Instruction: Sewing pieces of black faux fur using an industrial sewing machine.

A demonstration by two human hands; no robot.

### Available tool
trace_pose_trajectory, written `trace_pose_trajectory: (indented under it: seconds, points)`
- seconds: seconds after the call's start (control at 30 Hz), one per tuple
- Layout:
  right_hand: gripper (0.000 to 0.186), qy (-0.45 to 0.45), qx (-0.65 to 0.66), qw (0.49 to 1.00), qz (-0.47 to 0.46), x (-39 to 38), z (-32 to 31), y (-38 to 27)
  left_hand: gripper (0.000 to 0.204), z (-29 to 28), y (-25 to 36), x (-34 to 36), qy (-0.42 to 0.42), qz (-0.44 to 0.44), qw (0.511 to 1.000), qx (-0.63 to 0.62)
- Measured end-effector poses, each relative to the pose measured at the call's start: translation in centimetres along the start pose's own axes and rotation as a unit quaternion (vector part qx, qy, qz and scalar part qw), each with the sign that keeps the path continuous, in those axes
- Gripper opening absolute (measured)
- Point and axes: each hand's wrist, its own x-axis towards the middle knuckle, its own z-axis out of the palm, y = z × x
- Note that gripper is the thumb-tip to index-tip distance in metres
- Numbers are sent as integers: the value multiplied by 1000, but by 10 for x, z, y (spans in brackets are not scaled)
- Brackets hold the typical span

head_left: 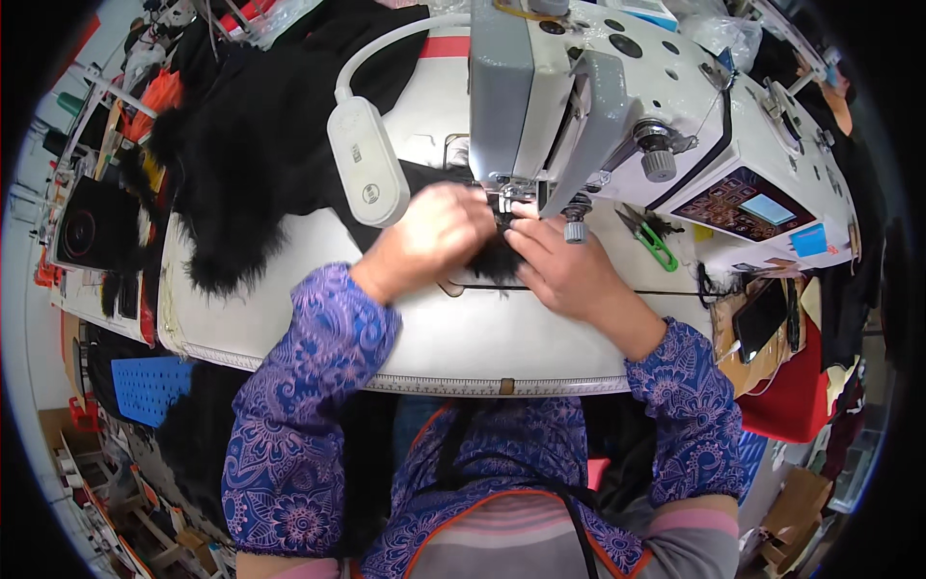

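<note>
My left hand [439, 232], slightly blurred, has its fingers bent onto black fabric with fluffy trim [492, 256], just left of the presser foot [508, 198] of a white sewing machine [714, 116]. My right hand [559, 262] is right of the foot, fingers curled on the same fabric; the fingertips are partly hidden. A white gooseneck lamp [367, 164] hangs over my left hand. The rest of a black furry garment [231, 174] spreads across the left of the white table [289, 328]. Green-handled thread snips [656, 246] lie to the right of my right hand.
A dark phone [757, 318] lies on cardboard at the right, beside a red item [801, 386]. A blue perforated panel [149, 391] is below the table's left end. A black box-like object [92, 222] sits at far left. Another person's hand [834, 96] shows at upper right.
</note>
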Motion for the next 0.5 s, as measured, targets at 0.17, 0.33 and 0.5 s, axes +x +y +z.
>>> trace_pose_trajectory:
  seconds: [0.17, 0.33, 0.5]
  points:
    - [30, 3, -22, 1000, -11, 0, 0, 11, 26, 1, 12, 1, -61, -47, 997, -30]
    - [27, 2, -149, 988, 42, 3, 3, 10, 19, 2, -15, 8, -89, -112, 988, -64]
    - [25, 36, -77, 996, -5, 1, -3, 2, 24, 0, -1, -2, -75, -63, 993, -64]
